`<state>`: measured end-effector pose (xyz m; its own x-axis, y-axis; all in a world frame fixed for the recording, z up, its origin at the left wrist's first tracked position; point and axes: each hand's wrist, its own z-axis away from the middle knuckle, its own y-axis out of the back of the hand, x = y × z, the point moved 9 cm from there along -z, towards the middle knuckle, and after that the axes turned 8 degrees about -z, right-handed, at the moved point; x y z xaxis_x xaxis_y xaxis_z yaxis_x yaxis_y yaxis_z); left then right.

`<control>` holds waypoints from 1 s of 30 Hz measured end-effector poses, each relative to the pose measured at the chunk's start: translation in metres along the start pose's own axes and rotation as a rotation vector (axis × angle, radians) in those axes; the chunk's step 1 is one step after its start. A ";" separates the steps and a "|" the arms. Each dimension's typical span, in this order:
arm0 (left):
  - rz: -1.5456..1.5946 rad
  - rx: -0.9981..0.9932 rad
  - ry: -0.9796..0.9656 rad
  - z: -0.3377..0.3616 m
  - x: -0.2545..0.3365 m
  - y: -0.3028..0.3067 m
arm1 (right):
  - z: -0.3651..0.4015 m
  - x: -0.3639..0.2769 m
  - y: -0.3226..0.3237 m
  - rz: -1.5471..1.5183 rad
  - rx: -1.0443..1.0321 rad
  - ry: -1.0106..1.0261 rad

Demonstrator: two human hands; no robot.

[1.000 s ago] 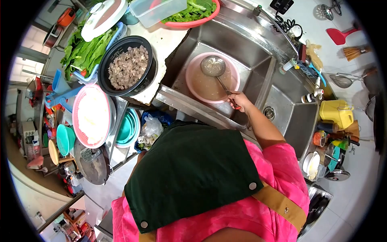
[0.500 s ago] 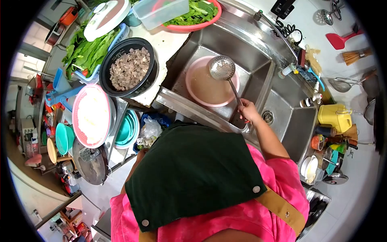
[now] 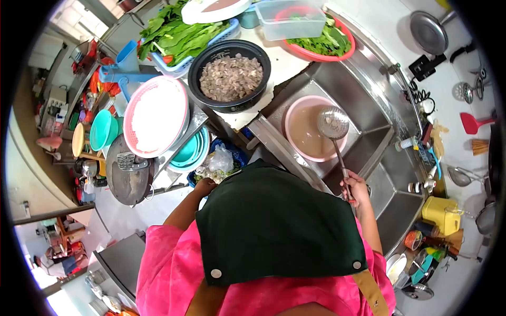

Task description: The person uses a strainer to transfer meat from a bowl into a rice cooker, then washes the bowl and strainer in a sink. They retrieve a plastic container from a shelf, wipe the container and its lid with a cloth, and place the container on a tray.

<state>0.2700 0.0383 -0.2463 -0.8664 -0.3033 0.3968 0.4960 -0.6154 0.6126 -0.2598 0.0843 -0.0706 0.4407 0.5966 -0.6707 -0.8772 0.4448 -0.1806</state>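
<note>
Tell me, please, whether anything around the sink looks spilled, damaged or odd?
Nothing spilled. The white counter has a ragged, broken-looking edge beneath the black pot, beside the sink. The right hand holds the skimmer over the pink basin.

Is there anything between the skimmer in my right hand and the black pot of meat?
Nothing visible blocks it. The skimmer, held in the right hand, is over the pink basin; only the basin's rim and the sink edge lie between it and the black pot.

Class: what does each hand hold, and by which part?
The right hand grips the skimmer ladle by its handle's end. The left hand: cannot tell.
</note>
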 end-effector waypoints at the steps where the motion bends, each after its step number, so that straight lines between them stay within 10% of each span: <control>1: 0.033 -0.008 0.020 -0.002 -0.005 -0.003 | 0.009 -0.010 -0.010 -0.014 -0.039 0.052; 10: 0.067 -0.039 0.031 0.011 0.000 0.002 | 0.067 -0.097 -0.134 0.174 -0.273 0.472; 18: 0.115 -0.001 0.016 0.014 -0.010 -0.001 | 0.085 -0.112 -0.209 0.961 -0.229 1.030; 27: 0.098 0.045 0.047 0.005 -0.068 -0.026 | 0.046 -0.099 -0.120 0.312 -0.208 0.680; 30: 0.118 0.049 0.042 0.011 -0.071 -0.027 | 0.034 -0.101 -0.057 0.724 0.159 0.545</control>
<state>0.3190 0.0845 -0.2828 -0.8032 -0.4022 0.4394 0.5957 -0.5380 0.5964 -0.2483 0.0214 0.0317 -0.3926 0.3857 -0.8349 -0.8494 0.1962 0.4900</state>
